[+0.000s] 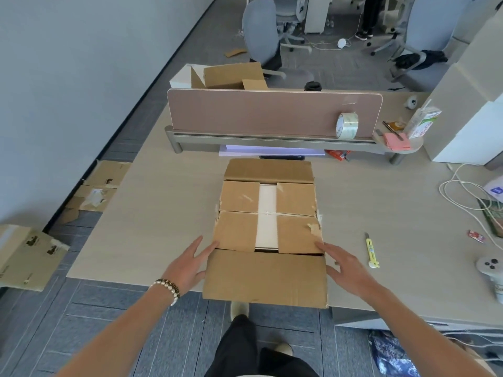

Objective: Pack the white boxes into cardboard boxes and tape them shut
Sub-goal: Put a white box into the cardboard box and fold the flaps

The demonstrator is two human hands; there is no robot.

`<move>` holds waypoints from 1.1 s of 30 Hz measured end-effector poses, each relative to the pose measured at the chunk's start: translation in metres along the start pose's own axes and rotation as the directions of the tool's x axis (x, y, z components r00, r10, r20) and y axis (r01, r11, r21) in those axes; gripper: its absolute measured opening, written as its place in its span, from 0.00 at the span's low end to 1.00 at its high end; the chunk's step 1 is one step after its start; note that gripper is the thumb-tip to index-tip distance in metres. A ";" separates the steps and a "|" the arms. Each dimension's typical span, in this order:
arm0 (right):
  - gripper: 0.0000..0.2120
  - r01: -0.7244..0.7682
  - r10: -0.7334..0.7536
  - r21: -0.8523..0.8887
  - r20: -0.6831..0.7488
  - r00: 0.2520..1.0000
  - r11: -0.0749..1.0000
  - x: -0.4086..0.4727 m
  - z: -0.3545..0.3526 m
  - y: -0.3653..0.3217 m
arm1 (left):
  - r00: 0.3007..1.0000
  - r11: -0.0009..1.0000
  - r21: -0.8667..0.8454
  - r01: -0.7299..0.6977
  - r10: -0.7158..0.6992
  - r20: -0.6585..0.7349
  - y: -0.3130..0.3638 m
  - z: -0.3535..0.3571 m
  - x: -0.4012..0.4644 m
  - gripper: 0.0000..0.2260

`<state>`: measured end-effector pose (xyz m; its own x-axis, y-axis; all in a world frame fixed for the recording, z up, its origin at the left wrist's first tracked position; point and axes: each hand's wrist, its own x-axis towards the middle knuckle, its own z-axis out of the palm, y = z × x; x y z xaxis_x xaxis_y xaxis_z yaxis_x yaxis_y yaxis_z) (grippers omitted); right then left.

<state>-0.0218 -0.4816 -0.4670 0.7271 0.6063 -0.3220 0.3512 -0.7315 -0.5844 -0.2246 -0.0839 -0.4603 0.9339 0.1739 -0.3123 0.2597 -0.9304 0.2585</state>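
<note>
A brown cardboard box (268, 216) sits on the pale wood-grain tabletop (152, 219) at its near edge. Its two short side flaps are folded in, leaving a gap through which a white box (267, 213) shows inside. The far long flap stands up and the near long flap hangs out past the tabletop's edge. The left hand (189, 263), with a beaded bracelet at the wrist, lies flat with straight fingers against the cardboard box's left near corner. The right hand (341, 263) lies likewise, fingers spread, against the right near corner; neither grips anything.

Right of the cardboard box, apart from it, a yellow utility knife (370, 251) lies on the tabletop. Beyond the box stands a pinkish-brown divider panel (272, 112) on a grey rail, and a roll of clear packing tape (347, 125) stands on edge on that rail, to the box's far right. A drink carton with a straw (423, 121) stands further right. White cables (460, 194) loop over the tabletop well to the right of the box. Flattened cardboard pieces (95, 191) lie on the floor to the box's left.
</note>
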 end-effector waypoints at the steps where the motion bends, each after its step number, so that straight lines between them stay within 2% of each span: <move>1: 0.30 0.003 -0.003 0.012 -0.003 1.000 1.000 -0.002 0.001 0.001 | 1.000 1.000 -0.010 0.006 -0.006 -0.006 0.000 0.001 -0.002 0.38; 7: 0.27 -0.028 0.034 0.155 -0.036 0.999 0.988 -0.011 0.001 -0.002 | 0.996 0.995 -0.084 0.061 -0.066 -0.064 0.001 -0.003 -0.006 0.39; 10: 0.22 -0.054 0.085 0.263 -0.109 0.990 0.963 -0.008 0.003 -0.012 | 0.984 0.976 -0.204 0.074 -0.105 -0.144 0.015 -0.014 0.001 0.32; 13: 0.25 -0.062 0.134 0.324 -0.204 0.970 0.944 0.001 0.003 -0.026 | 0.965 0.939 -0.333 0.089 -0.164 -0.205 0.032 -0.020 0.015 0.35; 17: 0.30 -0.048 0.153 0.375 -0.256 0.954 0.926 0.011 0.000 -0.045 | 0.920 0.857 -0.508 0.082 -0.261 -0.292 0.045 -0.024 0.032 0.39; 21: 0.26 -0.038 0.177 0.447 -0.273 0.946 0.894 0.023 -0.003 -0.062 | 0.908 0.825 -0.559 0.079 -0.291 -0.302 0.059 -0.027 0.043 0.41; 25: 0.32 -0.107 0.259 0.492 -0.253 0.932 0.864 0.037 -0.004 -0.068 | 0.904 0.816 -0.574 0.075 -0.298 -0.306 0.062 -0.028 0.057 0.42; 33: 0.35 -0.266 0.361 0.416 -0.169 0.917 0.869 0.067 -0.004 -0.073 | 0.941 0.824 -0.532 0.195 -0.310 -0.136 0.063 -0.032 0.094 0.42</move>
<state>0.0037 -0.3890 -0.4424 0.8932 0.2391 -0.3809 -0.1337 -0.6675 -0.7325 -0.1127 -0.1160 -0.4435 0.8316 0.4960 -0.2496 0.5264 -0.5610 0.6389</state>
